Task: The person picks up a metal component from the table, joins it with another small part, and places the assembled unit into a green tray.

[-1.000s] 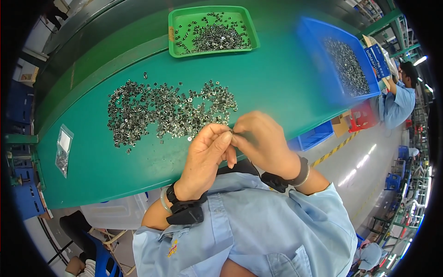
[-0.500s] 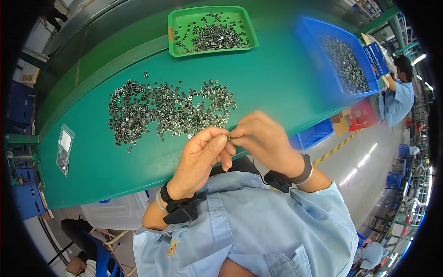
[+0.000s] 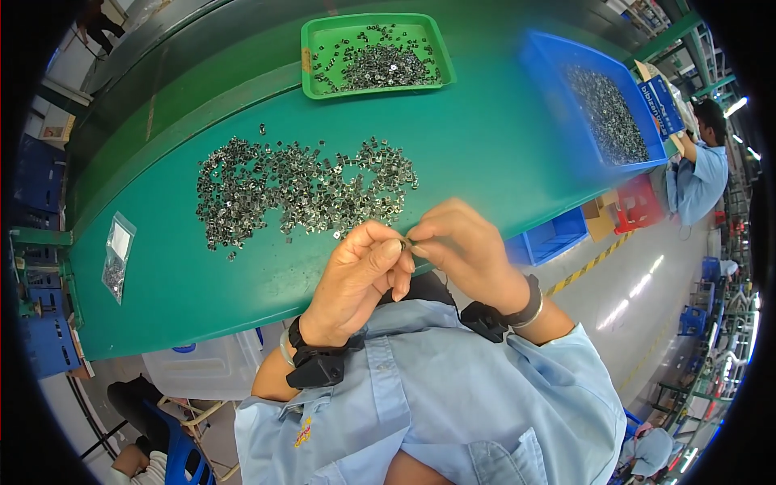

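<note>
Parts (image 3: pixel 114 277), small and grey, are enclosed with a white slip (image 3: pixel 120 240) in a clear plastic bag (image 3: pixel 120 257), which is laid flat near the left end of the green workbench (image 3: pixel 477 153). To its right, a broad, loose spread of small metal parts (image 3: pixel 230 190) is scattered over the bench top, with a single piece set apart at its far edge. Farther off and slightly to the right, similar-looking pieces (image 3: pixel 384 69) are gathered in a shallow green tray (image 3: pixel 372 95). On the near side of the spread, the left hand (image 3: pixel 352 275) is raised over the bench's near edge, and a small dark part (image 3: pixel 405 244) is pinched between its thumb and forefinger, the other fingers being curled loosely. That part is met from the right by the right hand (image 3: pixel 469 250), whose thumb and forefinger are pressed together on it; its exact form is too small to be made out. At the bench's right end, a mass of small dark components (image 3: pixel 610 117) is contained in a blue bin (image 3: pixel 554 81). Lower down, a blue crate (image 3: pixel 558 237) is partly covered by the bench edge, and yellow-and-black floor tape (image 3: pixel 594 263) is seen beside it. Farthest right, a co-worker (image 3: pixel 702 182) dressed in light blue is seen beyond the bin.
</note>
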Motion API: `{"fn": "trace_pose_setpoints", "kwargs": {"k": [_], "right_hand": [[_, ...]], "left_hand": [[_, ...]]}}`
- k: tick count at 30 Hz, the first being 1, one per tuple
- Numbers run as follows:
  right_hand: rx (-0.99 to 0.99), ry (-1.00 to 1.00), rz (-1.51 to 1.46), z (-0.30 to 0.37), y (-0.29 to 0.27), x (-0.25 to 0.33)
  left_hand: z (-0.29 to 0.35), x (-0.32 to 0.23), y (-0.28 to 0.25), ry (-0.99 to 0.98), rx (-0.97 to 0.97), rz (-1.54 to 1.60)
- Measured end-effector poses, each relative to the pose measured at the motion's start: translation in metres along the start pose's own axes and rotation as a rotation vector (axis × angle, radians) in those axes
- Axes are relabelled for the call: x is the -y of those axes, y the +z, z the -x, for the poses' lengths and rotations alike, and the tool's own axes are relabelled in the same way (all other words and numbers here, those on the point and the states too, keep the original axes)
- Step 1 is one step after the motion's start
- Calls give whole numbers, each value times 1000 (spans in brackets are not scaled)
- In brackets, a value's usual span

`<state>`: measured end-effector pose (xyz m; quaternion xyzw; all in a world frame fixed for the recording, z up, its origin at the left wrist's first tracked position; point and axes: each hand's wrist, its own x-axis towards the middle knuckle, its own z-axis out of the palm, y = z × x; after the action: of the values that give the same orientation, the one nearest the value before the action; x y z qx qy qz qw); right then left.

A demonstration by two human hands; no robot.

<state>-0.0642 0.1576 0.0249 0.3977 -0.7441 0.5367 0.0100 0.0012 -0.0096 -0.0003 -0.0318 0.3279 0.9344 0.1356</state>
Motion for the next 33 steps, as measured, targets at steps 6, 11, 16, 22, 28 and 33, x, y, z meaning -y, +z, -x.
{"fn": "trace_pose_setpoints", "kwargs": {"k": [6,11,16,22,28,33], "right_hand": [[-8,25,-61,5,0,2],[-12,-37,26,6,2,3],[-63,-94,177,11,7,-2],[-75,-119,182,12,8,-6],[-106,-59,8,12,10,-6],[-66,-58,-40,12,9,-6]], "left_hand": [[1,5,0,-33,54,138],[2,7,4,-32,31,125],[1,8,4,-7,-11,28],[3,3,14,38,-88,-123],[1,8,4,-6,-6,17],[-1,12,-3,-59,83,156]]}}
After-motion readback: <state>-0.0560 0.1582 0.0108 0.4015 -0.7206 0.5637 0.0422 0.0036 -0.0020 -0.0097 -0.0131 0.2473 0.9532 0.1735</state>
